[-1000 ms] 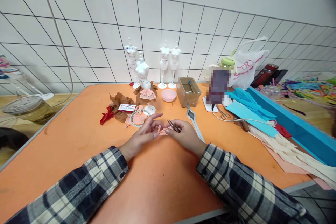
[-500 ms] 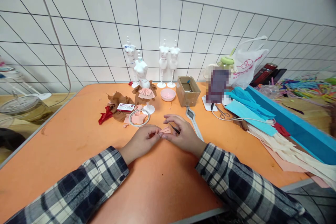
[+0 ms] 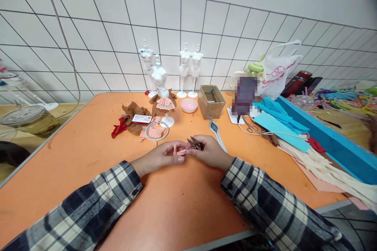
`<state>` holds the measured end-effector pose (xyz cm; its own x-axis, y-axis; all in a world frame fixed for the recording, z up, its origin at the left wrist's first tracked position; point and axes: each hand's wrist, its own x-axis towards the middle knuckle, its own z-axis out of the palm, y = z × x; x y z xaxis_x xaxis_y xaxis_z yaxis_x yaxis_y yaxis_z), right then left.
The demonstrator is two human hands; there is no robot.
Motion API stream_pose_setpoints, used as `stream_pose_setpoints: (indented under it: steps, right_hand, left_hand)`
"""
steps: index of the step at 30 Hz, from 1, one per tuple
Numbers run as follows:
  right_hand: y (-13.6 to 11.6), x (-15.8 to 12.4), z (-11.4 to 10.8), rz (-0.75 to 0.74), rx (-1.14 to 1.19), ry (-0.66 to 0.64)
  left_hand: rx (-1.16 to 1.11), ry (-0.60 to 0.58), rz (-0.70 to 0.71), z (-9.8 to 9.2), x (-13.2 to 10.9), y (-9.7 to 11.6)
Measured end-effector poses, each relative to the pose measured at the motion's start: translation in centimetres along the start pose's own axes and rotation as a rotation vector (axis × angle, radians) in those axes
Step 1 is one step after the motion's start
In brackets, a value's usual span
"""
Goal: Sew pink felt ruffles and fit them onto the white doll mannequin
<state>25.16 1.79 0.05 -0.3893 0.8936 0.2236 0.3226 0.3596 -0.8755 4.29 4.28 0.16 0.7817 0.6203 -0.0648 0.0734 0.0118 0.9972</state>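
Observation:
My left hand (image 3: 163,156) pinches a small folded piece of pink crepe paper (image 3: 179,151) just above the orange table (image 3: 88,149). My right hand (image 3: 210,151) grips small dark scissors (image 3: 194,144), their blades open and pointing left at the pink piece. Both hands meet at the table's middle, and plaid sleeves cover both forearms. Behind them stands a white doll mannequin (image 3: 160,82) wearing a pink and brown paper skirt.
Brown and red paper scraps (image 3: 129,119), a tape ring (image 3: 156,131), a pink bowl (image 3: 189,105) and a cardboard box (image 3: 211,102) lie beyond the hands. Three more white mannequins (image 3: 190,68) stand by the wire grid. Blue and cream paper sheets (image 3: 297,133) fill the right side.
My right hand has lifted the scissors and opened their blades against the pink piece. My left hand has turned, holding the paper up slightly.

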Motion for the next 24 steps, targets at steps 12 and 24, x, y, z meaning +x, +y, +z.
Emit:
stream_pose_setpoints:
  steps: [12, 24]
  right_hand:
    - [-0.3, 0.2, 0.0, -0.077, -0.086, 0.039]
    - [0.3, 0.2, 0.4, 0.231, -0.097, 0.1]
  left_hand:
    - [0.124, 0.094, -0.043, 0.5, 0.5, -0.4]
    - [0.695, 0.324, 0.138, 1.0, 0.6, -0.5]
